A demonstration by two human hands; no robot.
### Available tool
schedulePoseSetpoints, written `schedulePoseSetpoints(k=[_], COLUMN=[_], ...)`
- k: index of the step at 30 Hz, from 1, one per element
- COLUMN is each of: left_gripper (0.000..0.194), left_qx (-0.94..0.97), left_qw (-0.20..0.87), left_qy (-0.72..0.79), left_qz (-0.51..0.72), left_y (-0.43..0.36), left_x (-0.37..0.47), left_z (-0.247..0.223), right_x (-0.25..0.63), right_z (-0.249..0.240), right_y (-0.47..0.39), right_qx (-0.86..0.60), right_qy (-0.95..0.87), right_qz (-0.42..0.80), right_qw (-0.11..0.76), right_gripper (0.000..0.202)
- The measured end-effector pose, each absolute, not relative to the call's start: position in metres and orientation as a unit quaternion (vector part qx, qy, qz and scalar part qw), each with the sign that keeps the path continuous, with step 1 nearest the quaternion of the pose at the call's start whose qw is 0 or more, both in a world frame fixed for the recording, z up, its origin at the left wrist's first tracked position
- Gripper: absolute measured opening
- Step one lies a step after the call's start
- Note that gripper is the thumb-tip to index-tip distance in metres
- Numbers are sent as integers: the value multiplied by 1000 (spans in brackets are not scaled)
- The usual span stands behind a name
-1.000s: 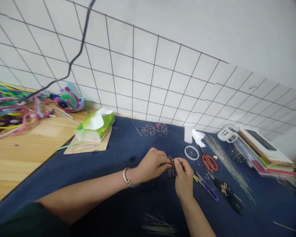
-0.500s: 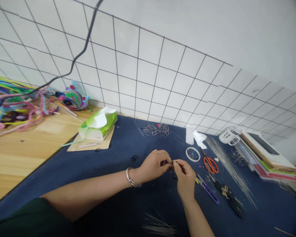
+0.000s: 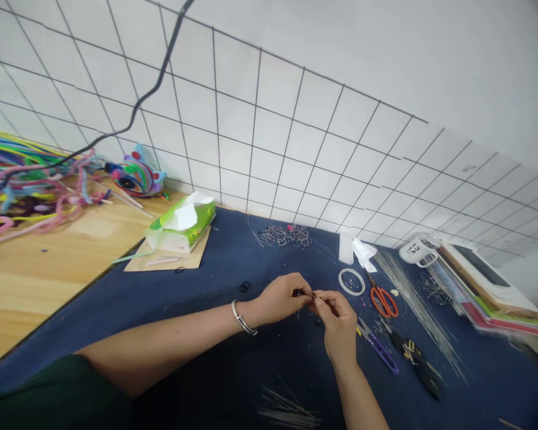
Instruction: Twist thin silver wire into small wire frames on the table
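The view tilted; hands [image 3: 281,300] pinch dark piece [image 3: 314,296] over blue cloth [image 3: 219,258] beside gridded wall [image 3: 237,83].

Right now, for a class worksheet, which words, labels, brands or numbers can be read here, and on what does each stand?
"13", with "14" under it: on the white mug.
Small print beside the "14" on the mug: too small to read.
Small reddish mark on the side of the tissue pack: too blurred to read.
Stack of books: no readable title.
I can make out no other text.
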State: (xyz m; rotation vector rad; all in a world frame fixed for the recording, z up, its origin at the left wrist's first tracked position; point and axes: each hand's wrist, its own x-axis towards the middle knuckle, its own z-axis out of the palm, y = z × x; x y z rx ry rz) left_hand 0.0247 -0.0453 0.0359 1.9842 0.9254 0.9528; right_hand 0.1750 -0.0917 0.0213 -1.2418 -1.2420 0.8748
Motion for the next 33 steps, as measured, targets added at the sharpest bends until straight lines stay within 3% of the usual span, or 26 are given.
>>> schedulePoseSetpoints(k=[5, 10, 17, 22, 33], left_gripper=[21, 24, 25, 26, 26], left_qx=[733, 579, 494, 522, 685], left_qw=[502, 684, 756, 728, 473], left_qy=[298, 292, 272, 276, 392], left_qz=[349, 334, 331, 347, 393], left_y=[-44, -42, -39, -33, -27], left_x=[24, 22, 19, 19, 22], left_z=[39, 41, 41, 37, 22], right_x=[176, 174, 171, 171, 174], right_z=[28, 37, 26, 16, 2], right_y=[-94, -98, -95, -93, -87], right_qx=[-512, -505, -473, -463, -477], right_qy=[-560, -648, -732, -770, -770], right_qz=[382, 285, 155, 119, 12], right_qw=[527, 494, 466, 424, 424], right_gripper=[10, 7, 12, 13, 14])
